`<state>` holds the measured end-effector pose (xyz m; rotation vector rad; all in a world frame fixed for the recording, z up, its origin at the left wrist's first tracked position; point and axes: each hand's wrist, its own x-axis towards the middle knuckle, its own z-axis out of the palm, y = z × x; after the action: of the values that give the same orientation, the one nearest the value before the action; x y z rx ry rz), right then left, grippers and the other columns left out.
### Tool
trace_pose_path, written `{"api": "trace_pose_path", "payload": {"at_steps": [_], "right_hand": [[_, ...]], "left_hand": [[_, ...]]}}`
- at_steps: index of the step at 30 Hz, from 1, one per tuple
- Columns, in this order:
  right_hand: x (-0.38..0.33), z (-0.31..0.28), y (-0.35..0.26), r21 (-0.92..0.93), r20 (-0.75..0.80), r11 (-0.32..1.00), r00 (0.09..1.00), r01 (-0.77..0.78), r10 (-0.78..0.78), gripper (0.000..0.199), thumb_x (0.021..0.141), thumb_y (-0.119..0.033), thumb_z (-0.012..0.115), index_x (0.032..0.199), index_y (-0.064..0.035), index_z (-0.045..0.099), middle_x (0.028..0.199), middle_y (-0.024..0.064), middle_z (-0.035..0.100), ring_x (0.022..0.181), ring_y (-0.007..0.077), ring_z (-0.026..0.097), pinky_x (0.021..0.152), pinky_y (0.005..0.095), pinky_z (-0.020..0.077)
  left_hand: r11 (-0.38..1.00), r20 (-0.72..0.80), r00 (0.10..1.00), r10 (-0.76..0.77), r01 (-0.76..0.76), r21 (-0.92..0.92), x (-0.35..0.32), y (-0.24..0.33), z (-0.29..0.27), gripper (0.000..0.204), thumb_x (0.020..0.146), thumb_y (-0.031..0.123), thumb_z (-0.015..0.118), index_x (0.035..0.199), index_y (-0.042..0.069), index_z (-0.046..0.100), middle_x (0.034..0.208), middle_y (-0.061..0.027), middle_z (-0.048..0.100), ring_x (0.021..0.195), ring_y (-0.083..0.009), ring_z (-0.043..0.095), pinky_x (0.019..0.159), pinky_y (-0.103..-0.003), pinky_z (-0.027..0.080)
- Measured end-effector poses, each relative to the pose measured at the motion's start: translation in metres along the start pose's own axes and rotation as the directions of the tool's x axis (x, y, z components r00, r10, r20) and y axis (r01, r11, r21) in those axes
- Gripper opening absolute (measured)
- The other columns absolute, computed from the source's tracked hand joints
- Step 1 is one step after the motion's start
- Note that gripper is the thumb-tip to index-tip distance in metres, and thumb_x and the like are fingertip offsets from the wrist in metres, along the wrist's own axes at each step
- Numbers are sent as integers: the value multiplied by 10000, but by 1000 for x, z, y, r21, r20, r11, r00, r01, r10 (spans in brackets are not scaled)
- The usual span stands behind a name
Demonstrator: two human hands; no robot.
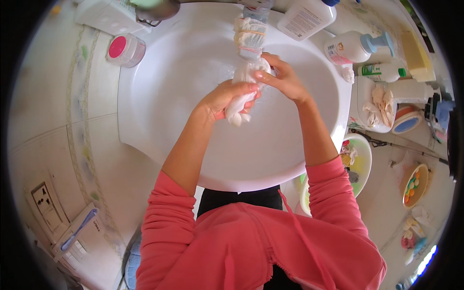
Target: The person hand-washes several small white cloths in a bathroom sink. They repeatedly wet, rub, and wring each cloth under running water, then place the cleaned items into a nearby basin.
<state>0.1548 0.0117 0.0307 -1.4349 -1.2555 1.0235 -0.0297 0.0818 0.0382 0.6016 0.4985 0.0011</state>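
A wet white cloth (243,75) is bunched up below the tap (252,36), which has fabric and bands wrapped round it. My left hand (223,98) is wrapped round the cloth's lower part, and a loose end hangs out beneath the fingers. On the upper right of the cloth, my right hand (286,81) grips it between thumb and fingers, close under the tap's mouth. Both hands are over the white washbasin (193,137). The cloth hides some of the fingertips.
A pink-lidded jar (126,50) stands on the basin's left rim. Along the right side are a large white bottle (307,20), a pump bottle (350,47) and a green-capped bottle (382,72). Lower right, a pale bucket (363,164) holds clothes beside a bowl of coloured balls (415,186).
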Motion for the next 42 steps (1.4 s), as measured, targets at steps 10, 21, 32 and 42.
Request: {"api": "trace_pose_path", "payload": {"at_steps": [10, 21, 32, 42], "right_hand": [[30, 37, -36, 12, 145, 999, 989, 41, -43, 274, 801, -206, 671, 1016, -36, 661, 878, 59, 662, 799, 180, 613, 751, 330, 497], [21, 68, -5, -276, -483, 961, 862, 18, -155, 224, 825, -55, 534, 1000, 6, 659, 901, 105, 678, 736, 219, 626, 706, 344, 505], [1, 59, -40, -73, -664, 995, 741, 67, -99, 147, 861, -88, 612, 980, -3, 632, 946, 82, 627, 891, 189, 607, 821, 314, 484], [-3, 59, 14, 936, -49, 320, 844, -148, 533, 297, 909, -214, 556, 1140, -41, 481, 1058, 88, 560, 976, 223, 552, 839, 368, 481]], "left_hand": [[900, -243, 958, 155, -35, 435, 17, -10, 7, 287, 795, 222, 689, 966, 29, 562, 768, -39, 575, 594, -146, 528, 497, -303, 421], [464, -461, 741, 489, 227, 856, 37, -26, 9, 471, 724, 238, 714, 1096, 1, 548, 930, -161, 661, 796, -283, 642, 682, -335, 501], [776, -210, 949, 236, -314, -547, 19, -6, 5, 542, 908, 370, 591, 1305, 51, 406, 1188, -71, 529, 1049, -185, 547, 896, -381, 495], [291, -308, 28, 951, -417, 861, 39, -31, 44, 195, 666, -8, 654, 800, 89, 552, 855, -72, 569, 802, -260, 565, 717, -380, 467]]}}
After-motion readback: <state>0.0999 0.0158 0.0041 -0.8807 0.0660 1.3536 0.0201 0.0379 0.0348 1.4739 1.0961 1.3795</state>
